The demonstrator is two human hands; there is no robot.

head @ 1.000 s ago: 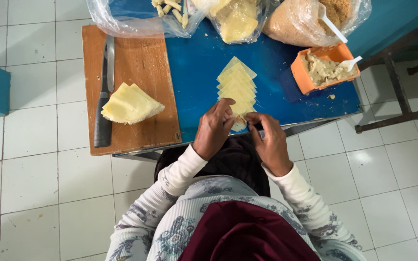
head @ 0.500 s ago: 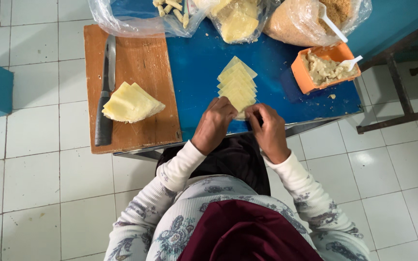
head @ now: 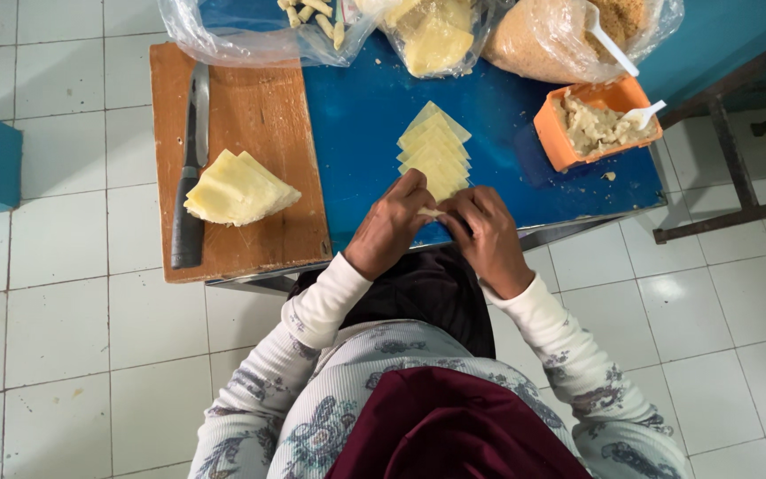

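My left hand [head: 392, 226] and my right hand [head: 485, 235] meet at the near edge of a blue table [head: 365, 133]. Both pinch a small pale dough wrapper [head: 430, 213], mostly hidden by the fingers. Just beyond my hands lies a row of overlapping pale yellow wrappers [head: 434, 151]. An orange tub of lumpy filling [head: 591, 124] with a white plastic spoon [head: 644, 113] stands at the right.
A wooden board [head: 250, 106] at the left carries a stack of wrappers [head: 237, 188] and a black-handled knife [head: 192, 168]. Clear plastic bags [head: 436, 35] with wrappers, rolled pieces and crumbs line the far edge. White tiled floor surrounds the table.
My hands have drawn closer together over the wrapper at the near end of the row. Nothing else has moved.
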